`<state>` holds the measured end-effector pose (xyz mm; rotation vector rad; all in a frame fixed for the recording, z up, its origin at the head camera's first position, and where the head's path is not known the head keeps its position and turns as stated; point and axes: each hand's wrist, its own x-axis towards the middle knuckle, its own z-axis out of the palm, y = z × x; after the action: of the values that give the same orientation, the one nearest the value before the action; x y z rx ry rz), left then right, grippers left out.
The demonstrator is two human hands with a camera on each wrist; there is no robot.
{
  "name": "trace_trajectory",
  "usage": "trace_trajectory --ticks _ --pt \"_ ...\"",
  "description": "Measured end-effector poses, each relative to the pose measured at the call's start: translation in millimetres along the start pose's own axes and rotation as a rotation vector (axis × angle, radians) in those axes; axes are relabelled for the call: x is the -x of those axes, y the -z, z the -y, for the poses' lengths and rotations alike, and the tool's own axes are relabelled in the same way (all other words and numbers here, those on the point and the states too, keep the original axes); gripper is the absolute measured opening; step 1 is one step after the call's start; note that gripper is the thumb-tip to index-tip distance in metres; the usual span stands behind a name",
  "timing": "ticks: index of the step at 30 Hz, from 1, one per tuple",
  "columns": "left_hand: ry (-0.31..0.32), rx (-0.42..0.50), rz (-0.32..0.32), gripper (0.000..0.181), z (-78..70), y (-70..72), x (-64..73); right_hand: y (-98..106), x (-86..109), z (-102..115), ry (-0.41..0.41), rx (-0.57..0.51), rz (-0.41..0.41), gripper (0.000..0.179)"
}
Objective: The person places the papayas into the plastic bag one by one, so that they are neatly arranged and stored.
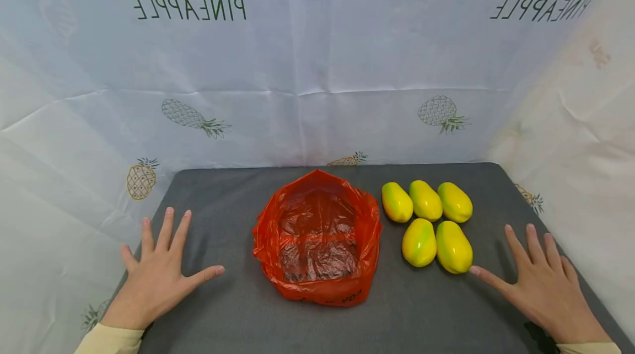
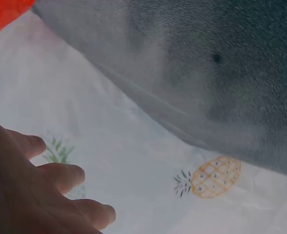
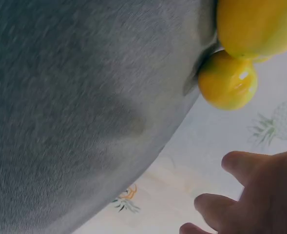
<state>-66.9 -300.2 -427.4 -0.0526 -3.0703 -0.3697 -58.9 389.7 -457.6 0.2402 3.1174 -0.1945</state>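
Observation:
A red plastic bag (image 1: 317,290) sits with its mouth spread wide near the middle of the grey table. To its right lie several yellow-green mangoes (image 1: 419,242) in two rows. My left hand (image 1: 156,274), fingers straight and splayed, is over the table's left side, apart from the bag. On the right, my right hand (image 1: 543,285) is spread the same way, its thumb tip close beside the nearest mango (image 1: 453,247); whether they touch I cannot tell. Both hands hold nothing. In the right wrist view, mangoes (image 3: 227,80) show beyond the fingers.
The grey table (image 1: 223,321) has rounded far corners. Behind it and along both sides hangs a white cloth (image 1: 317,56) printed with pineapples and mirrored lettering. A corner of the red bag shows at the left wrist view's upper left.

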Motion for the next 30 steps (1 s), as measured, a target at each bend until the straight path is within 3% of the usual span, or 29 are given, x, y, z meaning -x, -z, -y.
trace_trajectory --ticks 7,14,20,25,30 --pt "0.011 0.154 0.059 0.130 -14.1 4.1 -1.4 15.7 -2.2 20.7 0.059 -0.040 0.039 0.121" --pt "0.043 0.327 0.133 0.121 -47.9 2.8 -6.7 21.9 -5.1 46.6 0.045 -0.132 0.095 0.116" --pt "0.148 0.657 0.254 0.100 -78.3 -8.1 -7.1 20.3 -4.7 62.2 0.024 -0.178 0.145 0.113" --pt "0.217 0.936 0.269 0.087 -92.8 -21.1 -6.0 19.2 -7.9 73.6 0.030 -0.186 0.150 0.111" --pt "0.291 1.080 0.290 0.079 -101.0 -28.1 -7.9 17.8 -9.9 79.9 0.026 -0.183 0.145 0.111"
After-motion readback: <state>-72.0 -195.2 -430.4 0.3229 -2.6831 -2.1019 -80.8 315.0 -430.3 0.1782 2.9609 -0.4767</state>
